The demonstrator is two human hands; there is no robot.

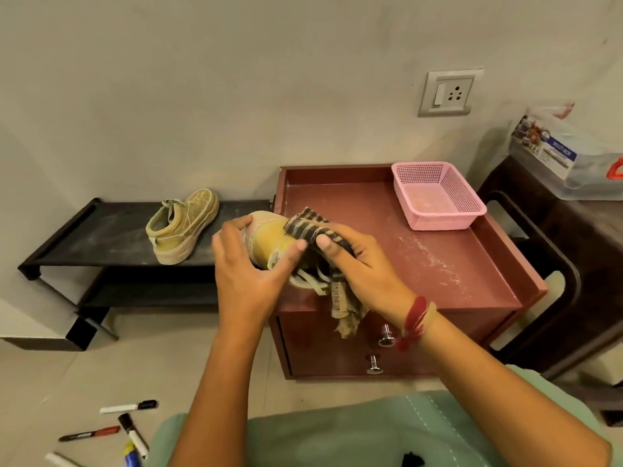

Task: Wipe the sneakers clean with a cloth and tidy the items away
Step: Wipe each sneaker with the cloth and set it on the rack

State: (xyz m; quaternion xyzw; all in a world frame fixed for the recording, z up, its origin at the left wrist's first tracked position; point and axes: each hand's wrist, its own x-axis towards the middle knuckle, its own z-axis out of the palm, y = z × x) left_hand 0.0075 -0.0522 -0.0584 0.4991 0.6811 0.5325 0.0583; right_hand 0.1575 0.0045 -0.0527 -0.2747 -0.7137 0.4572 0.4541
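Observation:
My left hand [247,264] grips a tan sneaker [269,239] held in the air at the left edge of the reddish-brown cabinet top [438,264]. Its white laces hang below. Against the shoe's toe area my right hand [357,261] presses a dark striped cloth [312,225], whose loose end dangles beneath the wrist. A second tan sneaker [182,225] stands on the top shelf of the low black rack [101,237] to the left, its toe pointing toward the wall.
A pink mesh basket [438,197] sits at the cabinet's back right corner. Several markers [129,423] lie on the floor at lower left. A dark stool with a plastic box [573,156] stands at the right. A wall socket [446,92] is above the cabinet.

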